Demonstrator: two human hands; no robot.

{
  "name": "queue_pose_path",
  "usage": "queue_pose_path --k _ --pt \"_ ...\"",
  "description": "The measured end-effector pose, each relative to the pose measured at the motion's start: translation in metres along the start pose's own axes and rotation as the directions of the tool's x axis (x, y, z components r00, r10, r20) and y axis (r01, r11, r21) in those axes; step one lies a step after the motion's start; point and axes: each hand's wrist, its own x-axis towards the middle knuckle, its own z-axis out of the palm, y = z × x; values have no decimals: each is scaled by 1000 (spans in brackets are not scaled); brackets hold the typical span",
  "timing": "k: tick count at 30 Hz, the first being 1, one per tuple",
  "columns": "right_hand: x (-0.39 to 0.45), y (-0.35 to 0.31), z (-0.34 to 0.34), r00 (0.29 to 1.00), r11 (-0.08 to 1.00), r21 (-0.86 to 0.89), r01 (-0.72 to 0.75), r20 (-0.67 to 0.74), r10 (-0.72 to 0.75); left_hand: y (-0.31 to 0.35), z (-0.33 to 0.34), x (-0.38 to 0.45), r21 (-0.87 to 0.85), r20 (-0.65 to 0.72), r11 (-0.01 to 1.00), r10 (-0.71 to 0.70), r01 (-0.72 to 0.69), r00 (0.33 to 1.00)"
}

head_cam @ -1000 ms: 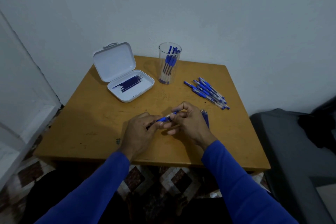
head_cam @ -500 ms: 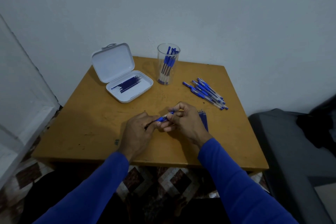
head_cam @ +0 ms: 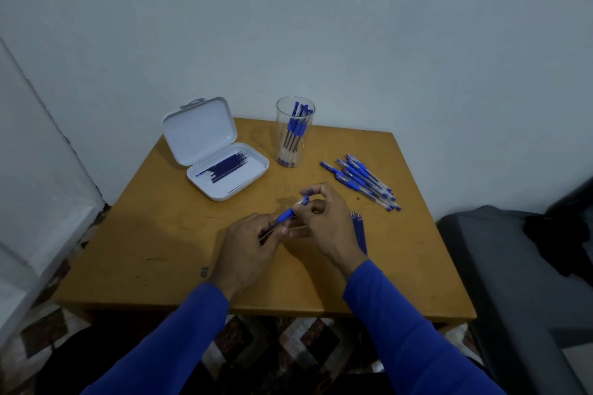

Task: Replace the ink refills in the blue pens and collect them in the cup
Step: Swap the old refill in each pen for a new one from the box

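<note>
Both hands, left hand and right hand, are gripping one blue pen mid-tabletop. Finished pens are standing in the cup at twelve o'clock; a pile at two o'clock (seemingly undone) is waiting.

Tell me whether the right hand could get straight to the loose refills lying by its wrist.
Probably not yet. The right hand is pinching the pen that the left hand also holds. The loose refills lie uncovered on the table beside it, so the path looks free once it lets go.
</note>
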Motion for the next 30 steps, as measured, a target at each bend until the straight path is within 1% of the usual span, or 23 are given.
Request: queue_pose_path --k 2,5,8,10,15,19,22,24,27,30 --pt "9 -8 -5 997 997 -65 47 -65 -51 -3 2 13 71 32 997 6 -8 999" --pt "26 -26 -15 977 965 -223 136 -131 -168 -7 6 38 197 127 979 31 -56 991" --pt "47 -46 -26 940 899 -373 229 -154 -304 -9 13 62 213 181 975 28 -67 983" --pt "60 -62 -32 912 857 -436 276 -162 -376 -11 18 78 245 206 967 21 -72 978" --pt "92 -104 -44 836 813 -425 398 -196 -512 -20 34 110 328 263 940 10 -99 965" --pt "117 -127 -46 792 813 -363 455 -252 -556 -26 45 124 396 301 906 26 -150 953" --pt "131 -135 -42 769 819 -306 486 -296 -567 -32 48 124 401 322 902 21 -157 946" --pt "140 -135 -39 766 818 -307 486 -301 -568 -35 50 122 404 321 903 6 -143 947" --pt "154 -129 -34 779 813 -342 471 -270 -566 -39 52 121 408 324 902 1 -141 946" --pt "167 -120 -29 805 786 -442 433 -202 -558 -40 52 121 401 328 906 -1 -138 945"
